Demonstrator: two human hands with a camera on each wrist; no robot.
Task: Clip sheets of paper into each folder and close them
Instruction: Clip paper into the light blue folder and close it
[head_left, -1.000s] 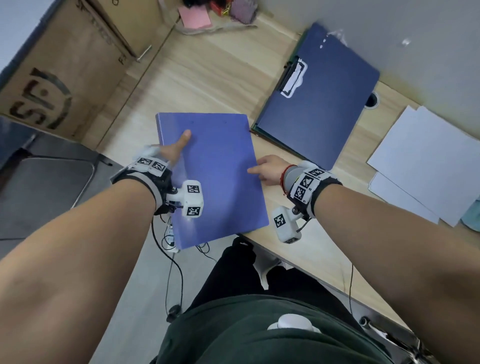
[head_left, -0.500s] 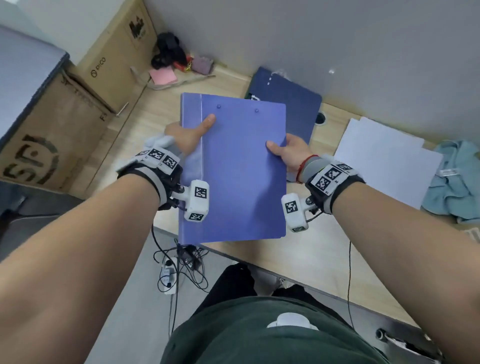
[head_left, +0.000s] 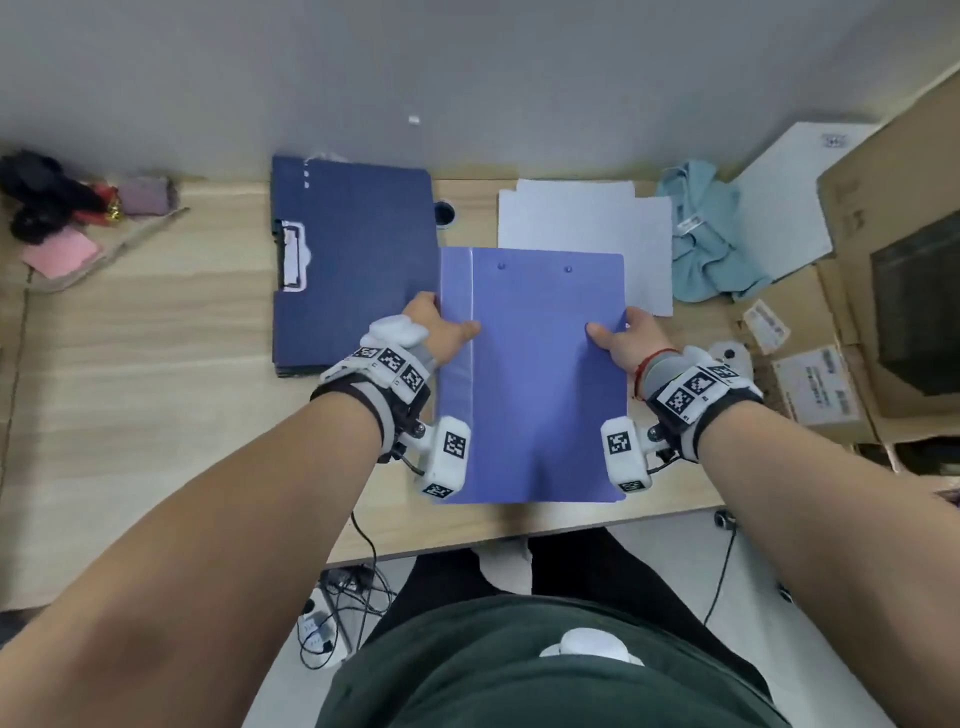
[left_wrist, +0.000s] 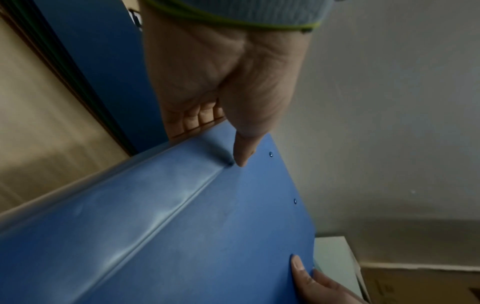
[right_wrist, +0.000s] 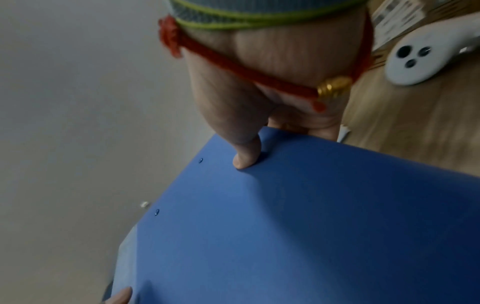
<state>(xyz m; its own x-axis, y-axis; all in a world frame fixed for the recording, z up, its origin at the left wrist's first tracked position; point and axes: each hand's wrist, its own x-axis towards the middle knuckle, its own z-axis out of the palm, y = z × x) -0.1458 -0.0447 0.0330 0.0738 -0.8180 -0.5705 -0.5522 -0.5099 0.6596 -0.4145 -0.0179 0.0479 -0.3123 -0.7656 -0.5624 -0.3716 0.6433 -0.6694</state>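
Swung rightward since before, the closed blue folder (head_left: 535, 374) hangs above the desk (head_left: 156, 389), left hand (head_left: 439, 332) and right hand (head_left: 621, 338) pinching its side edges.

**Lighting and image quality across the three views**

Head view: even, soft indoor light; the wide lens bows the desk (head_left: 156, 374) edge and stretches the forearms at the lower corners. A pale glare streak runs down the closed folder (head_left: 540, 374) near its spine. Both wrist views are dimmer (grainy, bluish); the white controller (right_wrist: 426, 55) and the wood grain beside it are smeared by blur.
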